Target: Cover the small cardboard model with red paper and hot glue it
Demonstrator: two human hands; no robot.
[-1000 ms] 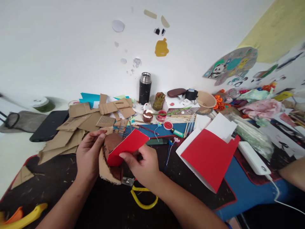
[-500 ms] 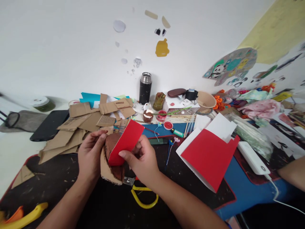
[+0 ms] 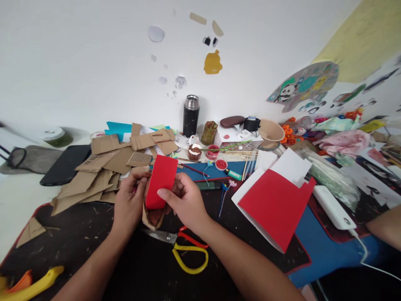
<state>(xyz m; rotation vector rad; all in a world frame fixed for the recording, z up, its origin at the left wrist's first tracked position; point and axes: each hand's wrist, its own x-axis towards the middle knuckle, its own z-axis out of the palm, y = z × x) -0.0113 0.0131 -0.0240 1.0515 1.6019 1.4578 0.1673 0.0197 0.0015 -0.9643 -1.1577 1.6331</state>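
My left hand (image 3: 129, 203) grips the left side of a brown-painted cardboard piece (image 3: 154, 218), thumb and fingers pinched on its edge. My right hand (image 3: 184, 200) pinches a small red paper piece (image 3: 161, 180) and presses it against the front of that cardboard. The red piece stands nearly upright and hides most of the cardboard. Both hands hover just above the dark mat (image 3: 94, 225).
Scissors with yellow and red handles (image 3: 184, 246) lie just below my hands. A folded red and white sheet (image 3: 275, 205) lies to the right, brown cardboard scraps (image 3: 103, 167) to the left. A black flask (image 3: 190, 115), paint pots and craft clutter line the wall. Another person's forearm (image 3: 384, 228) enters at right.
The red piece has swung from a rightward slant to nearly upright over the cardboard. Both hands shifted slightly right and up, uncovering the scissors' blades.
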